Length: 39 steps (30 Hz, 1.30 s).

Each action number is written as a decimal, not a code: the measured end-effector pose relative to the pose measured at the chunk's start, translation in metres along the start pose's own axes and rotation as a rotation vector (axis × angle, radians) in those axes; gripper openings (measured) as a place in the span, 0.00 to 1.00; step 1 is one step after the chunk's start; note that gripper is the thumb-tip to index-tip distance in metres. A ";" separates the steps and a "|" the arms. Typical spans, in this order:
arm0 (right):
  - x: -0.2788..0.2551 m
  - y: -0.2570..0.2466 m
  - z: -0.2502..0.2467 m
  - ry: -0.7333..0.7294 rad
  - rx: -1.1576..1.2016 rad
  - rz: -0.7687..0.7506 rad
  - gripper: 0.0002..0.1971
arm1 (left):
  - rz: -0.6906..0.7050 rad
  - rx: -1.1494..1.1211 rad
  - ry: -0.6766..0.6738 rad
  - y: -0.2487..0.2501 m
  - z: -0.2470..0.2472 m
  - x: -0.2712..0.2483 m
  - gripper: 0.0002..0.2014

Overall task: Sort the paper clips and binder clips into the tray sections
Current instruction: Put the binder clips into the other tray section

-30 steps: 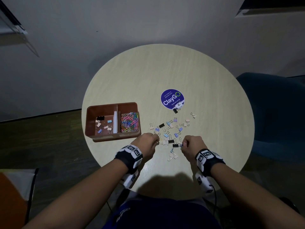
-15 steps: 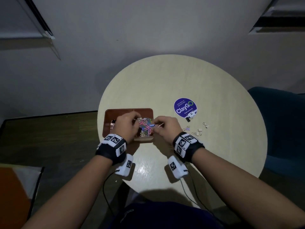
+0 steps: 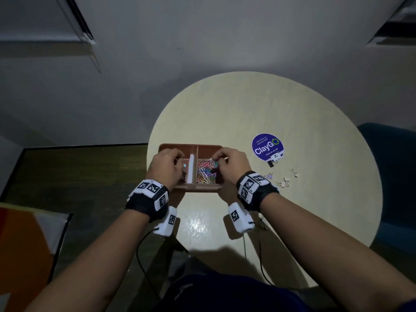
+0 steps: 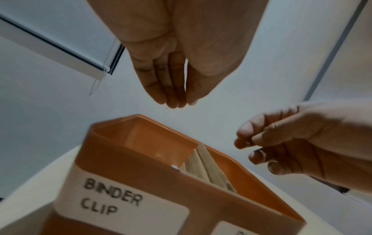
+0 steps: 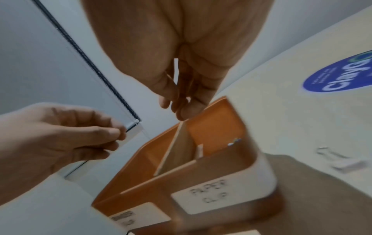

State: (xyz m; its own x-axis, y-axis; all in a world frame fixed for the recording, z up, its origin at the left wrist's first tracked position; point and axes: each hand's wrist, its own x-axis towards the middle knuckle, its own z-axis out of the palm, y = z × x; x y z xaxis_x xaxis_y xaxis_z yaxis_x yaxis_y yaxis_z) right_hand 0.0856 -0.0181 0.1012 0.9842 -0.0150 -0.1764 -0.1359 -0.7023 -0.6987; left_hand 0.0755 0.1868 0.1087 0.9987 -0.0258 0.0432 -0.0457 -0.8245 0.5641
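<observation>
A brown tray (image 3: 191,145) with a pale divider (image 3: 191,168) sits at the table's left edge. Its right section holds colourful paper clips (image 3: 206,170). My left hand (image 3: 177,163) hovers over the left section, labelled BINDER CLIP (image 4: 112,203), fingers bunched against the thumb; what it holds is hidden. My right hand (image 3: 219,159) is over the right section, labelled PAPER CLIP (image 5: 211,194). It pinches binder clips, and a thin pale handle (image 3: 225,157) sticks out. Several loose binder clips (image 3: 284,182) lie to the right.
A round blue ClayGo sticker (image 3: 267,146) is on the pale round table (image 3: 292,109), with a black binder clip (image 3: 271,163) at its lower edge. A blue chair (image 3: 396,176) stands at the right. Dark floor lies left of the table.
Both hands gathered binder clips from the pile, then moved left over the tray. Most of the pile is gone from the table. My head has turned left with them.
</observation>
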 end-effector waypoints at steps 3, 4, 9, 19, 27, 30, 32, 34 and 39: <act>-0.011 0.039 -0.027 0.080 0.061 0.100 0.13 | 0.120 -0.042 -0.081 0.026 0.021 -0.005 0.07; -0.016 0.054 -0.035 0.106 0.065 0.138 0.12 | 0.164 -0.048 -0.108 0.036 0.031 -0.007 0.07; -0.054 0.128 -0.062 0.024 0.011 0.259 0.09 | 0.336 0.021 -0.349 0.076 0.094 -0.024 0.09; -0.098 0.193 -0.044 -0.413 -0.255 0.067 0.23 | 0.477 0.415 -0.439 0.133 0.150 -0.029 0.12; -0.088 0.202 -0.049 -0.504 -0.333 -0.026 0.08 | 0.381 0.487 -0.629 0.112 0.184 -0.033 0.17; -0.085 0.208 -0.054 -0.484 -0.310 -0.039 0.08 | 0.347 0.429 -0.625 0.108 0.190 -0.036 0.12; -0.084 0.210 -0.058 -0.421 -0.272 -0.030 0.06 | 0.328 0.397 -0.619 0.105 0.191 -0.036 0.12; -0.082 0.211 -0.061 -0.332 -0.233 -0.020 0.04 | 0.295 0.338 -0.601 0.105 0.191 -0.036 0.11; -0.079 0.210 -0.069 -0.290 -0.210 -0.010 0.03 | 0.119 0.161 -0.526 0.106 0.184 -0.038 0.01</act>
State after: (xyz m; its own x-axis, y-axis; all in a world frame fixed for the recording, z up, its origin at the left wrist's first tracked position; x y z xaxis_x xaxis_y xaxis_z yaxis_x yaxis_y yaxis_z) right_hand -0.0129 -0.2134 0.0157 0.9081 0.1744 -0.3808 -0.0705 -0.8326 -0.5494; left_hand 0.0366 -0.0038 0.0151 0.8649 -0.3680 -0.3414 -0.1957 -0.8735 0.4457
